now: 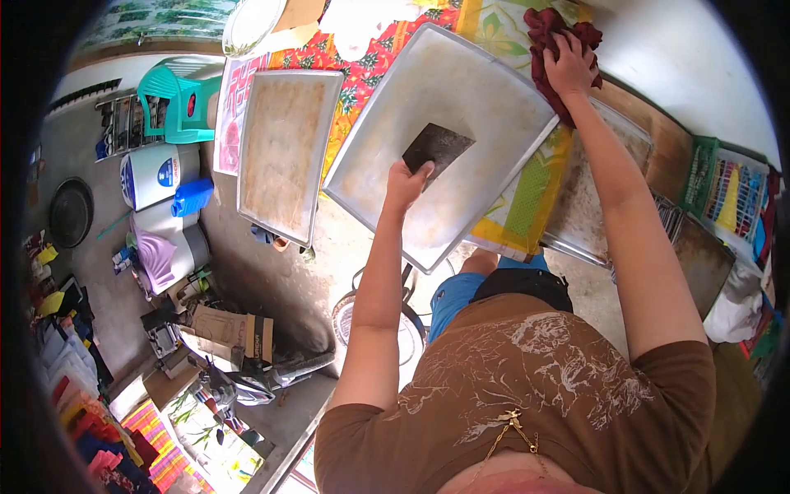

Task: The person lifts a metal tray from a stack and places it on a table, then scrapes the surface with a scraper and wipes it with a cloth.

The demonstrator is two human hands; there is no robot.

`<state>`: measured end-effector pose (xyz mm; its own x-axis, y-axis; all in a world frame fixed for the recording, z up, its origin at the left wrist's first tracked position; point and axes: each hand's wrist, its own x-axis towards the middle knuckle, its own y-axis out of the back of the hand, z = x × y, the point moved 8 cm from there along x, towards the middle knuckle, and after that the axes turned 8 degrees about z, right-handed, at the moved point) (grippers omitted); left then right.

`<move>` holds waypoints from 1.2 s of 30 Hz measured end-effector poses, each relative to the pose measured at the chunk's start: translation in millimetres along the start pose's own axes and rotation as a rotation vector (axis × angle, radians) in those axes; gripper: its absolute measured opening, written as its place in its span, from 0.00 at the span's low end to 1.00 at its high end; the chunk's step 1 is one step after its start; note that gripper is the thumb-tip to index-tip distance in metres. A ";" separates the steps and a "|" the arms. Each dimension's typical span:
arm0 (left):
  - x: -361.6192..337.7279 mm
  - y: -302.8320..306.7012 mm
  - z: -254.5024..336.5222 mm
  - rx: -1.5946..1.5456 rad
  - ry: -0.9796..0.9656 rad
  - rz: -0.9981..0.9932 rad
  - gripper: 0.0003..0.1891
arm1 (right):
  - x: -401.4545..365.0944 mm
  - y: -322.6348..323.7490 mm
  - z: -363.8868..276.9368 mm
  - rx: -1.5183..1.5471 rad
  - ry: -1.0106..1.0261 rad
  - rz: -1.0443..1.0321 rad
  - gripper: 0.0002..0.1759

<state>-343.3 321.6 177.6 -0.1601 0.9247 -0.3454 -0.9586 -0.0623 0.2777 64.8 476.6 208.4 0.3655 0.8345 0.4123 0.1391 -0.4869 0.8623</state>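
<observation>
My left hand grips a flat dark rectangular scraper by one edge, over the middle of a large metal tray. That tray lies at an angle on the table's bright cloths and its surface looks pale with faint smears. At the upper right, past the tray's corner, my right hand is closed on a crumpled dark red cloth. Left of the large tray rests a second tray with brownish stains.
Another stained tray lies to the right, near a green basket. A floral tablecloth covers the table. A green plastic chair, a blue container and cardboard boxes are on the left. A round stand is below the large tray.
</observation>
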 end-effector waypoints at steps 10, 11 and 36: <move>15.8 31.7 30.3 0.006 -0.037 0.212 0.11 | 0.5 0.5 -2.0 0.020 0.011 0.021 0.26; 17.1 34.1 28.5 0.011 -0.033 0.244 0.11 | 0.6 0.4 -1.9 0.016 0.010 0.020 0.26; 26.1 9.1 33.4 0.146 -0.058 0.089 0.09 | 0.9 -1.0 -0.5 -0.004 -0.002 0.021 0.26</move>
<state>-348.4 357.7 201.1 -0.2248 0.9382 -0.2630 -0.8963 -0.0932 0.4336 64.5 478.0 208.1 0.3698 0.8236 0.4302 0.1278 -0.5036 0.8544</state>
